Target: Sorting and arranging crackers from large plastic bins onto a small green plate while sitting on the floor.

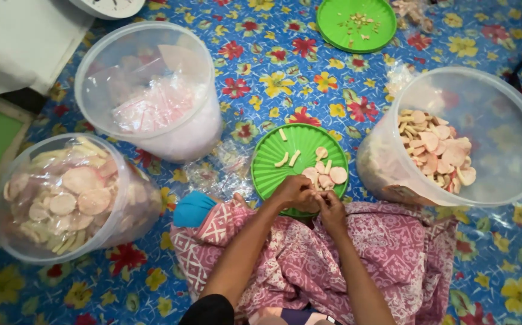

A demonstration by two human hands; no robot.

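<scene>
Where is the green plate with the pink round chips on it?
The green plate sits mid-picture on the flowered mat, just beyond both hands, between the tub of plastic bags and the right chip tub.

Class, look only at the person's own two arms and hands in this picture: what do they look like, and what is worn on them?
Both forearms are bare from above the elbow down. The left hand and right hand wear no gloves, and no rings, watch or bracelets can be seen. A dark sleeve edge shows on the left upper arm; the right sleeve is out of view. No tattoos or markings are visible.
</scene>
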